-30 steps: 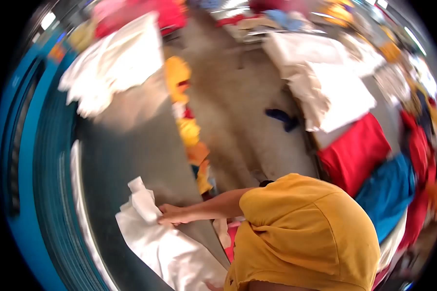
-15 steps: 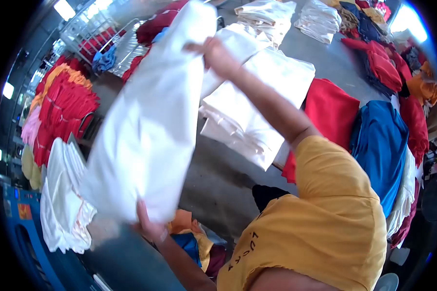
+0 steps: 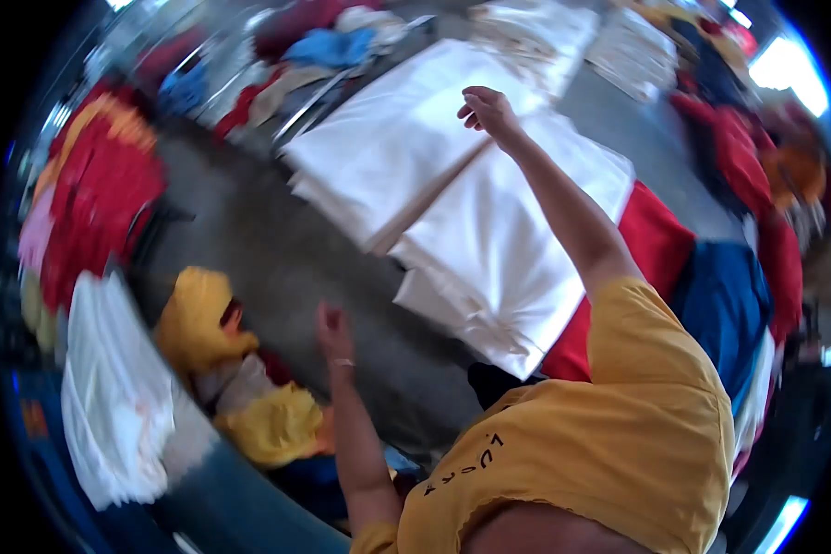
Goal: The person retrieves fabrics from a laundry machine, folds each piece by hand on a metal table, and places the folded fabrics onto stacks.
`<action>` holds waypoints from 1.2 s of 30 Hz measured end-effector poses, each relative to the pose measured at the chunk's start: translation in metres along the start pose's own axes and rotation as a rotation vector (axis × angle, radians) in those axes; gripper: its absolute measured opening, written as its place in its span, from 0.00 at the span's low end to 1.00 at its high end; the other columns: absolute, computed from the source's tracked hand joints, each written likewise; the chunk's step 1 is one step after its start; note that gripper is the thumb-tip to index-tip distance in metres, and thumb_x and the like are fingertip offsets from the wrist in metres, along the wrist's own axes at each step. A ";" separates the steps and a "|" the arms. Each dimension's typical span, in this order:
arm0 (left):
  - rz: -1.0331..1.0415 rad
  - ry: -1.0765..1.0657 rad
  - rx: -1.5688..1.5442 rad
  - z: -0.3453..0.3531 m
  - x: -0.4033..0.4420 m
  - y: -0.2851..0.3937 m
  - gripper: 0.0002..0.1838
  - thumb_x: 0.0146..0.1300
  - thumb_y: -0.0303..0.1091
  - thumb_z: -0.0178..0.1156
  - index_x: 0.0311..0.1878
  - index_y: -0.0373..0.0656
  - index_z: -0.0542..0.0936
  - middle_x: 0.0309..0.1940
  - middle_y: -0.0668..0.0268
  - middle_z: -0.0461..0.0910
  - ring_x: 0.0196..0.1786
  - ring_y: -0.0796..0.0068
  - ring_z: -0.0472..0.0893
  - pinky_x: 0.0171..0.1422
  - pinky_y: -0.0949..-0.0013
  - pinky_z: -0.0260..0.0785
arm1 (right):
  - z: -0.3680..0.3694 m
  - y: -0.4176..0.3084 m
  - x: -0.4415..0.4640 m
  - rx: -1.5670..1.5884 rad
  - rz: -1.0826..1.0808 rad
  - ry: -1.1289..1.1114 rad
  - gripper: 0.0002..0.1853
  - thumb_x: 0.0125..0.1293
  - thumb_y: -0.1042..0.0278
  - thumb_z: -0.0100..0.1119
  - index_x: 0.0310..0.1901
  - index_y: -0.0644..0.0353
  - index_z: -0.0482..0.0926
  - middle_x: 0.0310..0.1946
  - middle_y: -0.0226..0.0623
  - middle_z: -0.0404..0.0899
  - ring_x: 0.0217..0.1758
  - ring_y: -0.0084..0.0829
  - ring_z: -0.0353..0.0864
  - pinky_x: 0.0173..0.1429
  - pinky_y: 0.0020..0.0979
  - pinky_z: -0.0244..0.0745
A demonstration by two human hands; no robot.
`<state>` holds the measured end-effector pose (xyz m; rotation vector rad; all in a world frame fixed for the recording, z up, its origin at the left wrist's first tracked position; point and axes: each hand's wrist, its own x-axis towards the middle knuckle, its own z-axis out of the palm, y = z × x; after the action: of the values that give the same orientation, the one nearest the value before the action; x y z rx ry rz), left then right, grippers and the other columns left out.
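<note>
Cloth point(image 3: 392, 138), white and smooth, lies flat near the empty, half-curled right hand point(image 3: 489, 114); left hand point(image 3: 334, 338) empty, spread unclear

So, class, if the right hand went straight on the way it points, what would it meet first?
Probably the white cloth ahead of the right hand, though its height above is unclear.

A textile workshop or laundry, apparently. Folded white cloth point(image 3: 397, 148) lies at twelve o'clock, blue fabric point(image 3: 725, 300) at three.
</note>
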<state>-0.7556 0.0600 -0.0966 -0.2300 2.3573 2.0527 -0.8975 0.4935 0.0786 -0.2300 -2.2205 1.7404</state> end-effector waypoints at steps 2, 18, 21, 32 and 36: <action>0.092 0.031 0.433 -0.061 -0.067 -0.042 0.17 0.56 0.32 0.58 0.49 0.38 0.72 0.25 0.70 0.73 0.30 0.80 0.72 0.38 0.74 0.69 | 0.081 -0.046 -0.022 0.121 -0.114 -0.271 0.18 0.65 0.61 0.47 0.51 0.64 0.71 0.28 0.32 0.76 0.27 0.19 0.72 0.31 0.22 0.70; -0.564 1.857 0.814 -0.579 -0.683 -0.110 0.08 0.52 0.30 0.55 0.36 0.43 0.78 0.30 0.60 0.77 0.31 0.60 0.77 0.34 0.63 0.70 | 0.614 -0.123 -0.757 0.136 -1.211 -1.408 0.15 0.56 0.71 0.55 0.46 0.60 0.70 0.44 0.41 0.73 0.49 0.39 0.72 0.51 0.36 0.67; -0.725 1.791 1.031 -0.676 -0.745 -0.125 0.11 0.50 0.31 0.56 0.40 0.46 0.76 0.39 0.61 0.74 0.42 0.57 0.73 0.44 0.61 0.68 | 0.624 -0.156 -0.811 0.025 -1.265 -1.423 0.15 0.54 0.73 0.55 0.45 0.58 0.70 0.50 0.37 0.69 0.54 0.40 0.67 0.53 0.39 0.61; -0.771 1.501 1.136 -0.712 -0.752 -0.154 0.09 0.51 0.30 0.52 0.37 0.47 0.77 0.37 0.60 0.76 0.39 0.57 0.75 0.40 0.54 0.69 | 0.635 -0.156 -0.833 -0.162 -1.283 -1.414 0.13 0.55 0.71 0.55 0.44 0.57 0.71 0.49 0.33 0.70 0.54 0.37 0.68 0.54 0.39 0.61; -0.377 1.412 0.920 -0.513 -0.722 -0.112 0.08 0.46 0.25 0.55 0.32 0.43 0.76 0.29 0.58 0.76 0.33 0.53 0.75 0.40 0.57 0.69 | 0.650 -0.162 -0.845 0.134 0.103 -1.727 0.14 0.61 0.61 0.53 0.46 0.57 0.70 0.49 0.33 0.71 0.51 0.34 0.71 0.52 0.35 0.66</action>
<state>0.0183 -0.3839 -0.0609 -2.3280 2.9974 0.3009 -0.3124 -0.4064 -0.0246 1.8797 -2.8397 2.4832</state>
